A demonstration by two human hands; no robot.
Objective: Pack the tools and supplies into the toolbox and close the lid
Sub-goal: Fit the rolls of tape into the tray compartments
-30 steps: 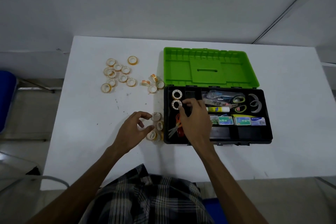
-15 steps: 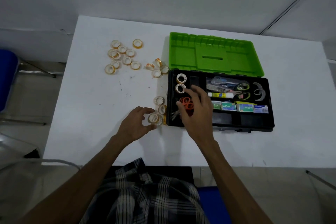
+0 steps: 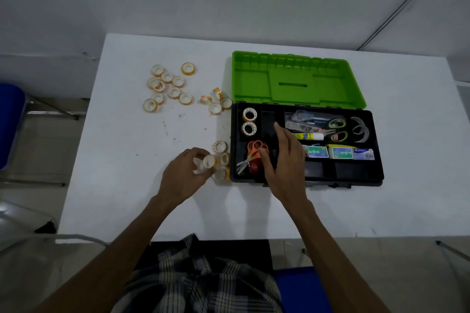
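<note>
The black toolbox [image 3: 356, 180] lies open on the white table, its green lid [image 3: 295, 79] folded back. Two tape rolls [image 3: 249, 121] sit in its left compartment, above small orange scissors [image 3: 255, 151]. Larger scissors [image 3: 335, 129], a glue stick [image 3: 307, 136] and staple boxes [image 3: 340, 153] fill the right side. My left hand [image 3: 181, 175] pinches a tape roll [image 3: 209, 161] just left of the box, beside a few more rolls [image 3: 220, 146]. My right hand [image 3: 284, 160] hovers over the box's left-middle with fingers relaxed, holding nothing.
Several loose tape rolls [image 3: 166, 86] are scattered at the table's far left, and a smaller group [image 3: 216, 101] lies by the lid's left corner. A blue chair [image 3: 10, 122] stands left of the table. The table's front edge [image 3: 178, 239] is close to my body.
My right hand has drawn back from the two tape rolls in the box and now hovers lower. My left hand has closed its fingers on a roll beside the box.
</note>
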